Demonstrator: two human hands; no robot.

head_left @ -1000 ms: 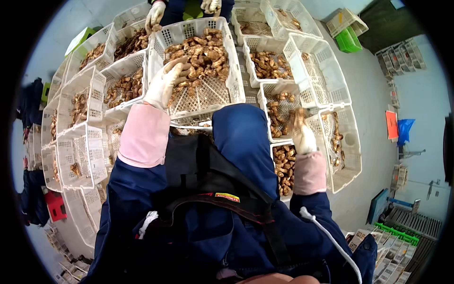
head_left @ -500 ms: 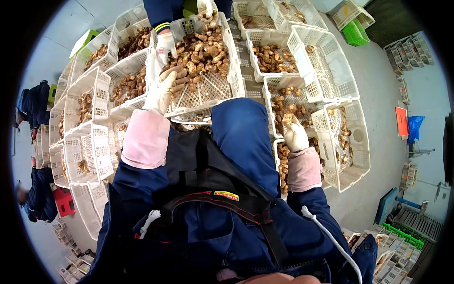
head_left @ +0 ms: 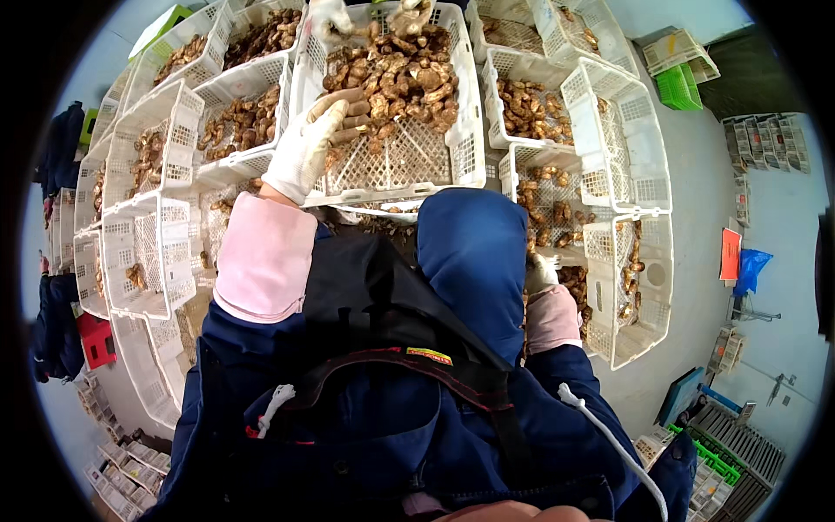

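Brown mushrooms (head_left: pixel 400 78) lie heaped in the far part of a large white plastic crate (head_left: pixel 396 187) in front of me. My left hand (head_left: pixel 304 150), in a white glove with brown-stained fingers, reaches over its left side. Those fingers are stretched and apart at the pile's near left edge, with nothing seen in them. Low on the right, beside my knee, my gloved right hand (head_left: pixel 541 274) is down at a smaller white crate of mushrooms (head_left: pixel 557 209). Its fingers are mostly hidden, so what they hold cannot be seen.
Across the crate, another person's gloved hands (head_left: pixel 410 16) are at the pile. White crates with mushrooms (head_left: pixel 239 122) crowd the left side. Tilted white crates (head_left: pixel 622 148) stand at the right. A green basket (head_left: pixel 678 87) and a blue bag (head_left: pixel 751 270) are farther right.
My right hand has gone down and nearer me from above the right crates, where it held a mushroom. My left hand stays at the pile. The view has shifted slightly.
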